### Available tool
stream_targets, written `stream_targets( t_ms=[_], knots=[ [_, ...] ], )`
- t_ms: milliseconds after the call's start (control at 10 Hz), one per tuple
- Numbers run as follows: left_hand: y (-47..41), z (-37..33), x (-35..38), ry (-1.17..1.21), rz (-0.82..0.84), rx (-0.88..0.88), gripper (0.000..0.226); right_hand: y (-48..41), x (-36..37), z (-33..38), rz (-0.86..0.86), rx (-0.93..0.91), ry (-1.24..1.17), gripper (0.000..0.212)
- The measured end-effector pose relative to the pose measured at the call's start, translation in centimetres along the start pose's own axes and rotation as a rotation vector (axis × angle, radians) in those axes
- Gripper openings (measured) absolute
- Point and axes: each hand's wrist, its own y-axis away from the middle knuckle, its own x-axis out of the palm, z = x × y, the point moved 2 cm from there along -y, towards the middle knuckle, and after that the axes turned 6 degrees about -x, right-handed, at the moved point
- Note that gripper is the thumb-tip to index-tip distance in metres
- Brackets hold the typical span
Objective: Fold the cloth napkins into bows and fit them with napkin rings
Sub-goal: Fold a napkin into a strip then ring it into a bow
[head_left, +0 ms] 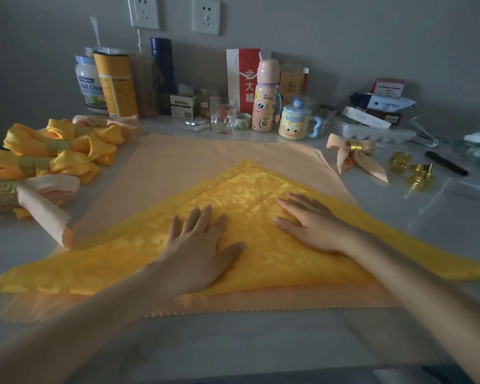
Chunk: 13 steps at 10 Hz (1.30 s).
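left hand (197, 246): flat, fingers straight, pressing yellow napkin (139, 259)
right hand (309, 221): flat, same napkin
yellow napkin: triangle fold, atop peach napkin (178, 162)
loose gold rings (412, 170): right, on table (441, 225)

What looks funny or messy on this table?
One peach bow lies alone on the right, beside loose gold rings, far from the pile of bows on the left. Nothing looks spilled or torn. The left hand and right hand lie flat on the yellow napkin.
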Motion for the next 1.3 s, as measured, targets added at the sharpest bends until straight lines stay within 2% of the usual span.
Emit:
stream_targets(
  t_ms=[700, 900, 1100, 1300],
  knots=[
    [-2.9, 1.0, 0.0, 0.006, -0.069, -0.049, 0.074, -3.8, 0.1, -0.8, -0.037, 0.006, 0.008, 0.064],
    [-3.0, 0.8, -0.1, -0.002, -0.063, -0.054, 0.073, -3.5, 0.0, -0.3, -0.073, 0.007, -0.018, 0.062],
    [-2.7, 0.9, -0.4, -0.009, -0.052, -0.058, 0.071, -0.7, -2.2, 1.1, -0.17, -0.083, -0.025, 0.058],
    [-2.8, 1.1, -0.6, 0.015, -0.025, -0.048, 0.07, 1.0, -0.5, 1.3, -0.049, -0.068, -0.026, 0.062]
  ],
)
